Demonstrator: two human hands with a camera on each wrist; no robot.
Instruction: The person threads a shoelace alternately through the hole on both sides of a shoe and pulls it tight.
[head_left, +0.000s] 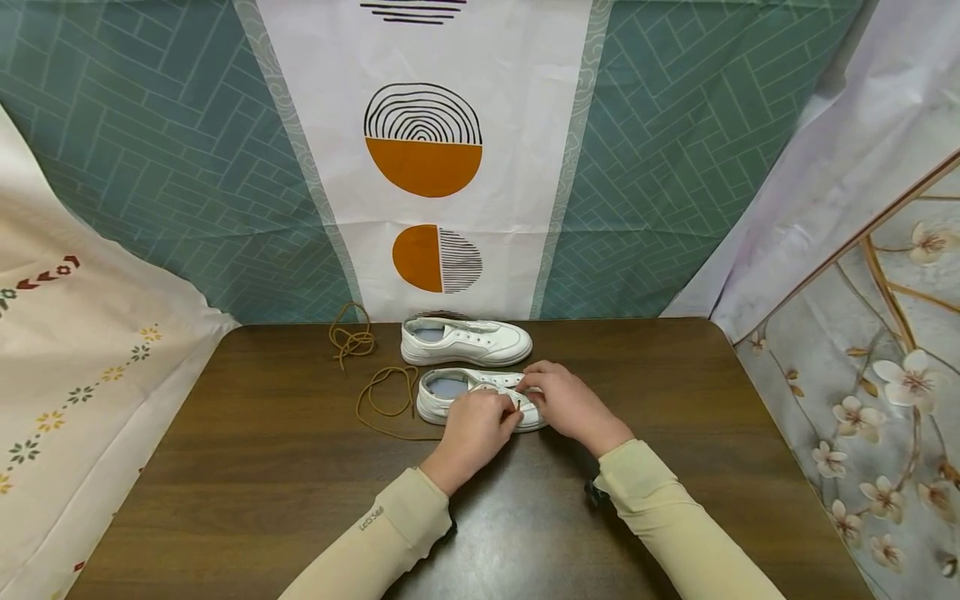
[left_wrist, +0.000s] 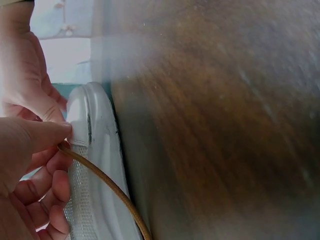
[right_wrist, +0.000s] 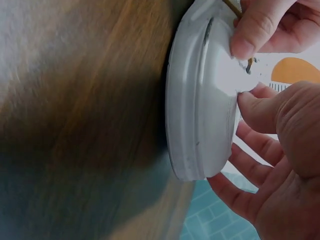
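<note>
A white sneaker (head_left: pixel 430 407) lies on the table with its toe to the right. Over its front my left hand (head_left: pixel 477 423) pinches a brown shoelace (left_wrist: pixel 107 180) between thumb and index finger. The lace's dark tip (right_wrist: pixel 249 66) pokes out beside the thumb, above the toe cap, in the right wrist view. From there the lace trails left past the heel in a loose loop. My right hand (head_left: pixel 567 403) grips the sneaker around the toe end, thumb on the upper and fingers along the far side. The eyelets under the hands are partly hidden.
Just behind stands a second white sneaker (head_left: pixel 495 343) without a lace, its toe also to the right. Another brown shoelace (head_left: pixel 352 340) lies bunched near the table's back edge. A patterned cloth (head_left: pixel 465 192) hangs behind the dark wooden table (head_left: pixel 247 467).
</note>
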